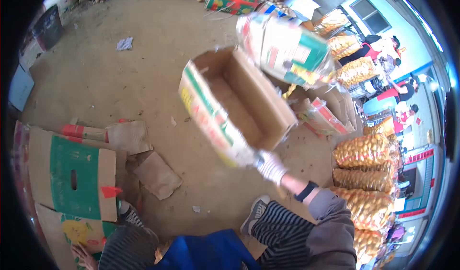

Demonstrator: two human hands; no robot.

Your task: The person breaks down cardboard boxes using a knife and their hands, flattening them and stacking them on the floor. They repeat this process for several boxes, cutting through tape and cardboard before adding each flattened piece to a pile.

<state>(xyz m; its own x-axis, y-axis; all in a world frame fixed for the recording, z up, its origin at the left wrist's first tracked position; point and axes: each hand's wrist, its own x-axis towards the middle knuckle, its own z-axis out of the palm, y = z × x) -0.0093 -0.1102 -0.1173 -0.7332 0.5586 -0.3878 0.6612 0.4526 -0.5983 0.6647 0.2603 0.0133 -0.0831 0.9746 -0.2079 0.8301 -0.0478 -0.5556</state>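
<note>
Filled mesh sacks [362, 150] are lying stacked at the right, while flattened cartons [72, 174] are resting on the floor [143, 69].

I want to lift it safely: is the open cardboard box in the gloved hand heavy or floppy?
Probably light: the right hand alone holds the open cardboard box by one corner, and it looks empty. Its walls look straight, so likely stiff.

Gloved right hand [272, 167] outstretched, fingers [265, 161] clenched
</note>
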